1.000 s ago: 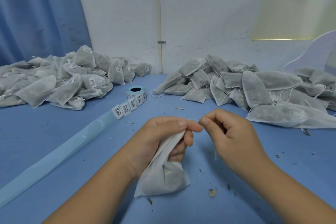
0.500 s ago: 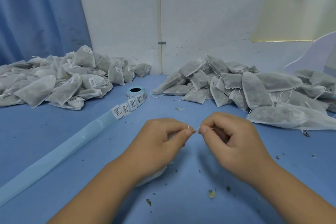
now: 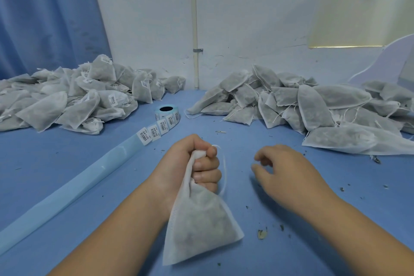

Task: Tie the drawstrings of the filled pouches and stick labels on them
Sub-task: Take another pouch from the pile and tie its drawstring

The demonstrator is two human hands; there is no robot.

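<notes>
Holding the pouch by its gathered neck over the table, I have the left hand clamped round it; right hand loosely curled, empty; pouch seems soft, light; I'd pinch the thin drawstring beside the neck.

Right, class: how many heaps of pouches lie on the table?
2. The left heap lies far left, its pouches labelled. The right heap lies far right, unlabelled, and runs past the frame edge. One more pouch is apart, gripped in the left hand.
</notes>
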